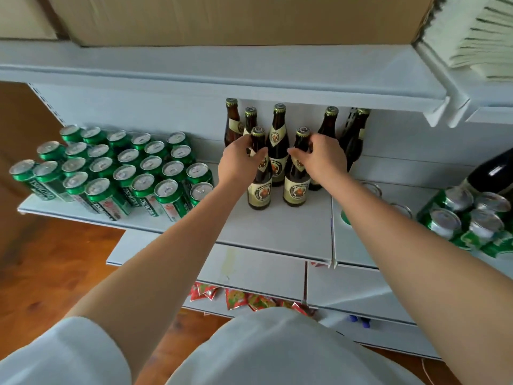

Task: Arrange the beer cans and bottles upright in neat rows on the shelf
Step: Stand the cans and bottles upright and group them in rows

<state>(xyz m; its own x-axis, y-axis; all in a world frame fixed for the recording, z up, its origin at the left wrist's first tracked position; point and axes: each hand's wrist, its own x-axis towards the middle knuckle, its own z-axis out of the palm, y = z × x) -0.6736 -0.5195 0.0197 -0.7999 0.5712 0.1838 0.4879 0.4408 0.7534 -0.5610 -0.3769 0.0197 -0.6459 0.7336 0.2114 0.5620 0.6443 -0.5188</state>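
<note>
Left hand (240, 159) and right hand (319, 157) each clasp a heavy, smooth, breakable brown glass beer bottle's (259, 173) neck; supporting lower seems steadier.

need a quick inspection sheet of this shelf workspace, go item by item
surface: white shelf, bare at its front edge
job's things: brown bottles upright mid-shelf; green cans upright in rows on the left; more cans on the right
clutter: red packets on a lower shelf
hands: left hand grips one front bottle's neck, right hand grips the other's
cables: nothing seen
surroundings: cardboard box on the shelf above; wooden floor
</note>
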